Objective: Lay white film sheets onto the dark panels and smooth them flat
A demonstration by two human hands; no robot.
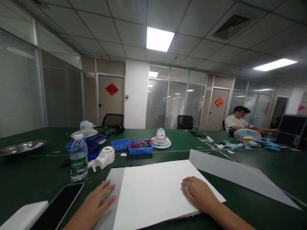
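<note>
1. Head view: a thick white rectangular board (158, 191) lies flat on the dark green surface (35, 179), near and central. Its face is plain and unmarked, and a dark underside shows along its near edge.
2. The left hand (96, 204) rests palm down just beside the board's left edge, on a pale grey sheet (114, 175) that sticks out from under the board. Its fingers are spread apart and grip nothing.
3. The right hand (200, 193) lies flat on the board near its right edge, fingers together and stretched out, holding nothing.
4. A large creased paper sheet (235, 172) lies on the surface just right of the board.
5. Left of the board, a black smartphone (59, 206) lies near. A clear plastic water bottle (78, 158) stands farther off, with a white plastic fan housing (104, 157) beside it.
6. Farther off are blue plastic trays (140, 147) and a small white desk fan (161, 139). At the far right, a person in a white shirt (237, 121) sits at the surface.
</note>
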